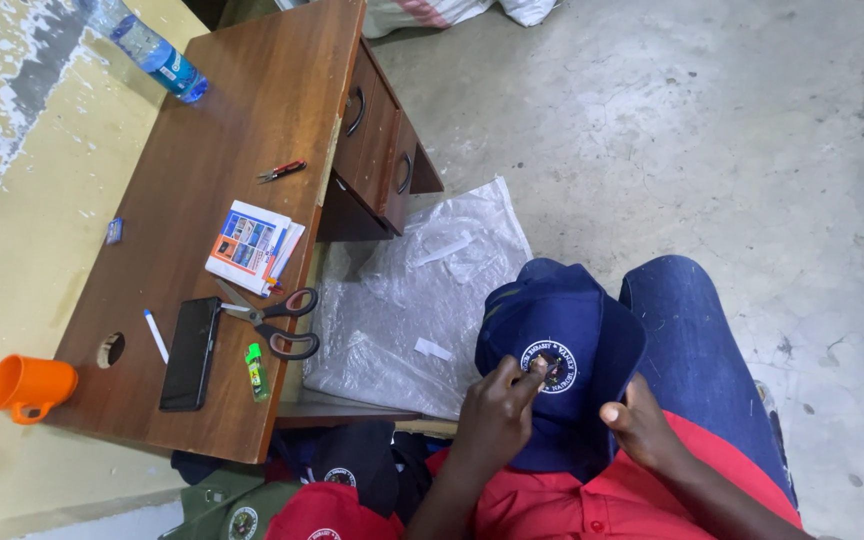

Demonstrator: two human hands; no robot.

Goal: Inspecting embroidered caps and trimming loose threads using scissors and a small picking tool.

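Two hands grip cap [562, 330]: left hand [497, 410] pinching badge [550, 366], right hand [640, 425] beneath.

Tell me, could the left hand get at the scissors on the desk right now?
Probably yes. The scissors lie uncovered near the desk edge, nothing between them and the left hand, though that hand is pinching at the cap badge.

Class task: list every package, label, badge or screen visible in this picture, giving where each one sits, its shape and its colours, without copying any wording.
Clear plastic water bottle: desk's far corner, lying tilted, blue label band.
Printed booklet: mid-desk, rectangular, white with orange and blue panels.
Black phone: near edge of desk beside the scissors, dark screen.
Round embroidered badge: front of the navy cap, white-ringed, dark centre, under the left hand.
Clear plastic bag: on floor, crumpled, small white stickers.
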